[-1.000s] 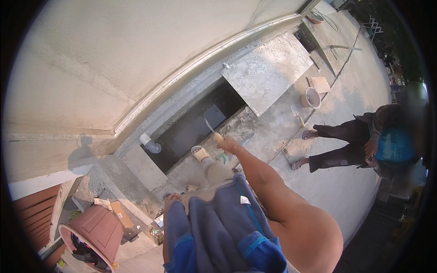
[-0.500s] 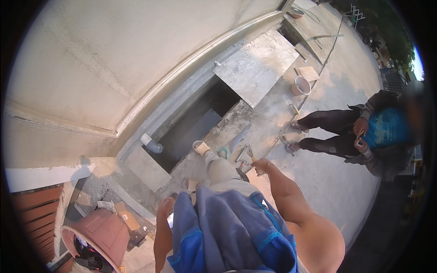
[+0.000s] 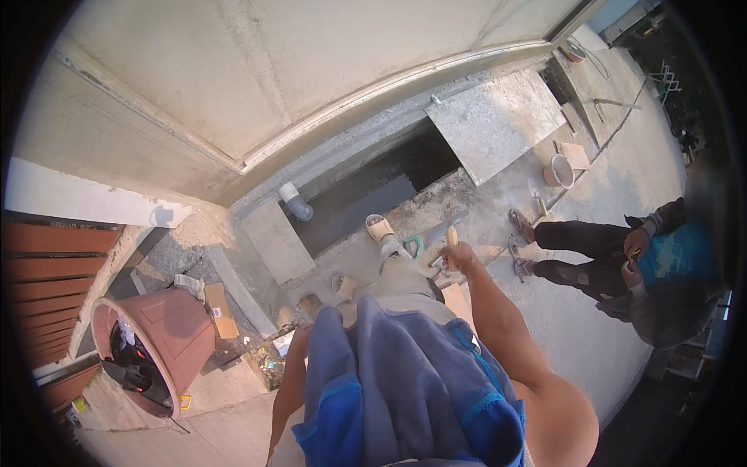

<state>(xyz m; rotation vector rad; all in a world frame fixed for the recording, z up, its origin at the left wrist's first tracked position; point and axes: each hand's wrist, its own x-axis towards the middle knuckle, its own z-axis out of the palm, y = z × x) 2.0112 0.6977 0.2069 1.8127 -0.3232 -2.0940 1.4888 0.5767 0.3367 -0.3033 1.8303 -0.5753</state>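
Note:
My right hand (image 3: 457,257) is closed around a hand tool with a pale wooden handle (image 3: 451,237), held out ahead and to the right of my body. Its working end is too unclear to tell. Below lie a green looped object (image 3: 413,247) and a flat grey-blue piece (image 3: 445,226), close to the edge of an open concrete trench (image 3: 373,204). My left hand (image 3: 302,336) hangs low beside my blue-grey shirt (image 3: 389,366); its fingers are hidden. My sandalled foot (image 3: 379,227) stands at the trench edge.
A concrete slab (image 3: 498,128) covers the trench's far part. A grey elbow pipe (image 3: 297,204) enters it at left. A bucket (image 3: 559,171) stands at right, near another person (image 3: 599,249). A tipped pinkish bin (image 3: 167,335) lies at left, beside cardboard (image 3: 222,311).
My view has swung left, so the trench and slab sit farther right. My right hand has raised the tool, its pale handle pointing up. The left hand is now more hidden by my shirt.

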